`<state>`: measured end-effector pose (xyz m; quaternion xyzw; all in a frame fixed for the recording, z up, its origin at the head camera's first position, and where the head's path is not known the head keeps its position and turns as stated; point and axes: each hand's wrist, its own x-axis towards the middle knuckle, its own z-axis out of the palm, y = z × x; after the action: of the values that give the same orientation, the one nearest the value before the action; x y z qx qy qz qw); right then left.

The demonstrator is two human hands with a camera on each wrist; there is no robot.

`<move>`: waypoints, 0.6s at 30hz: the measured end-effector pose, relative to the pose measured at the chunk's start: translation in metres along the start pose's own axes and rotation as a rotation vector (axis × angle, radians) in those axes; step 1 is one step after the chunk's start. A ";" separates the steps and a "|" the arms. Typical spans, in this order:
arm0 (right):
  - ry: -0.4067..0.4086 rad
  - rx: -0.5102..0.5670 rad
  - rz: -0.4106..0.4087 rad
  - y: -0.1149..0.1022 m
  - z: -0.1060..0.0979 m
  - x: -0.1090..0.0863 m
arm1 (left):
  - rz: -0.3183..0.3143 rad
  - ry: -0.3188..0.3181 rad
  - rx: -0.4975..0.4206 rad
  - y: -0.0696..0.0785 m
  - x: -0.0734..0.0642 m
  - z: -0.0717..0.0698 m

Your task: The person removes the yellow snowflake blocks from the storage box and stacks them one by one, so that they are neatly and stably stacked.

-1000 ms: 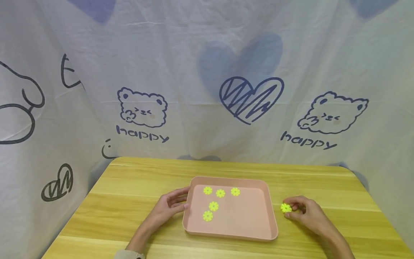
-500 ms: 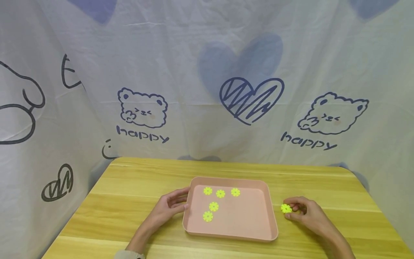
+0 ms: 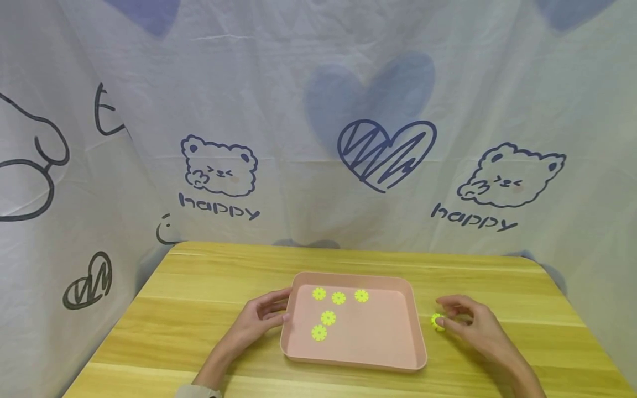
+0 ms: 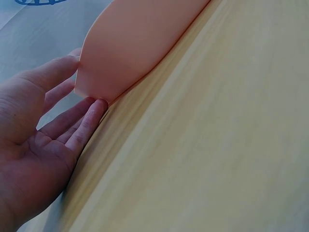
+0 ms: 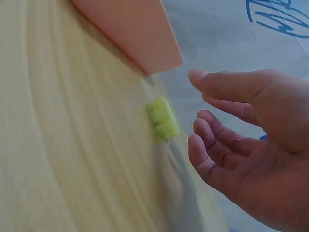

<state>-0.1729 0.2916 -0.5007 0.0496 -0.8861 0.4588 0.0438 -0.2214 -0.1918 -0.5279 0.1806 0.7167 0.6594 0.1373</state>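
My left hand point(image 3: 259, 316) holds the left side of a shallow pink tray point(image 3: 370, 345), with the thumb at the rim; in the left wrist view the other fingertips point(image 4: 100, 104) touch the low outer wall. Outside the tray's right wall, a toothed yellow-green snowflake building piece point(image 3: 436, 323) sits on the table, partly hidden by my right thumb in the head view. The right wrist view shows this piece point(image 5: 163, 118) as a thick, grooved block on the wood. My right hand point(image 3: 470, 320) is beside it, fingers spread and apart from it, with nothing in its grasp.
Several flat yellow-green snowflake discs point(image 3: 328, 318) lie in the left and back parts of the tray. The wooden table point(image 3: 209, 271) reaches back to a white curtain point(image 3: 298, 182) printed with hearts and bears. Another curtain panel hangs along the left.
My right hand has let go of the yellow-green piece; its fingers have opened and the piece now stands on the table. The left hand and tray stay practically where they were.
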 end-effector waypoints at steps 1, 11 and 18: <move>0.005 -0.001 -0.007 -0.002 0.000 0.000 | 0.002 0.000 0.000 0.000 0.000 0.000; 0.060 0.006 -0.107 -0.020 0.003 -0.001 | 0.002 -0.005 -0.010 0.000 -0.001 0.000; 0.079 0.061 -0.245 -0.034 0.014 -0.002 | 0.003 -0.003 -0.009 -0.001 0.000 0.000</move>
<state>-0.1665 0.2608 -0.4813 0.1406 -0.8566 0.4783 0.1329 -0.2214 -0.1920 -0.5285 0.1820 0.7135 0.6624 0.1381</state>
